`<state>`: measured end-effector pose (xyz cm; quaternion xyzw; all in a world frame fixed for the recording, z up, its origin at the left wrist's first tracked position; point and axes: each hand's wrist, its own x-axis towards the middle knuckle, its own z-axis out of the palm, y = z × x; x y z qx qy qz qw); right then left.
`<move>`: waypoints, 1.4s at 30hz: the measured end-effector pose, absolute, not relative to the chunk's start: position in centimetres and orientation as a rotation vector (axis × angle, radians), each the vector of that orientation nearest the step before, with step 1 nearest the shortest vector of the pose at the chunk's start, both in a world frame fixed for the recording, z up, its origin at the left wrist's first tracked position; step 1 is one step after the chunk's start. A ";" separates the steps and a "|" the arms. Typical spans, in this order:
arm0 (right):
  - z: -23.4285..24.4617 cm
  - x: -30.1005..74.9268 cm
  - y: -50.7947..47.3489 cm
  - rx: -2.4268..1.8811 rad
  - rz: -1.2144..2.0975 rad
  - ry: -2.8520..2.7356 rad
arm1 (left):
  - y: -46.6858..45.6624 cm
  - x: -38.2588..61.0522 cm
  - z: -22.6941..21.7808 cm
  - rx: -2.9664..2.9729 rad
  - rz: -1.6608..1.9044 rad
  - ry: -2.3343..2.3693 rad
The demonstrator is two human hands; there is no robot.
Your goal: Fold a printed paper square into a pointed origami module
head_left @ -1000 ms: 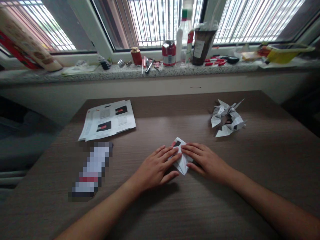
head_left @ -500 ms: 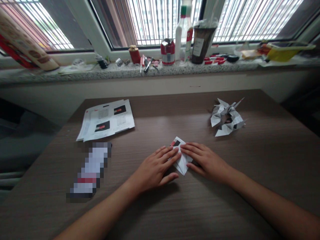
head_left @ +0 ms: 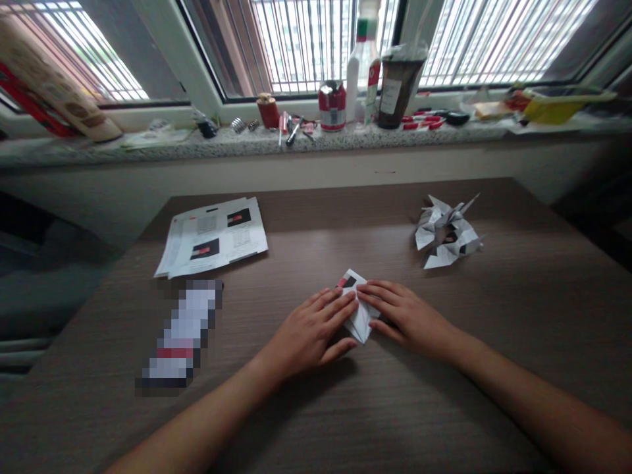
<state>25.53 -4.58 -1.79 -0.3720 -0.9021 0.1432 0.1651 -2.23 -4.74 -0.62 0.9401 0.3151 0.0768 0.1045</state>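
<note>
A small folded piece of printed white paper (head_left: 358, 315) lies on the brown wooden table (head_left: 316, 408), near its middle. My left hand (head_left: 309, 331) rests on the paper's left side with the fingers stretched out flat. My right hand (head_left: 402, 317) presses on its right side, fingers also extended and pointing left. The fingertips of both hands nearly meet over the paper, which they partly hide.
A stack of printed sheets (head_left: 213, 236) lies at the table's far left, with a pixelated object (head_left: 182, 332) in front of it. A crumpled folded paper shape (head_left: 447, 230) sits far right. The window sill (head_left: 276, 139) holds a can, bottles, a cup and small tools.
Both hands stay pressed on the folded paper. The left thumb has slid slightly toward the paper's near corner; the view shifted a little.
</note>
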 end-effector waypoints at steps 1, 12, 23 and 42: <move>-1.8 25.5 -4.6 -1.058 0.404 -2.566 | -4.8 -2.3 -0.7 2.769 0.226 0.928; -2.5 25.8 -4.8 -1.060 0.337 -2.614 | -4.7 -2.7 -0.6 2.803 0.198 0.884; -2.5 26.0 -5.3 -0.996 0.342 -2.774 | -4.4 -2.9 -0.1 2.812 0.151 0.837; -1.5 25.3 -4.8 -1.057 0.310 -2.780 | -4.1 -3.6 1.0 2.771 0.176 0.753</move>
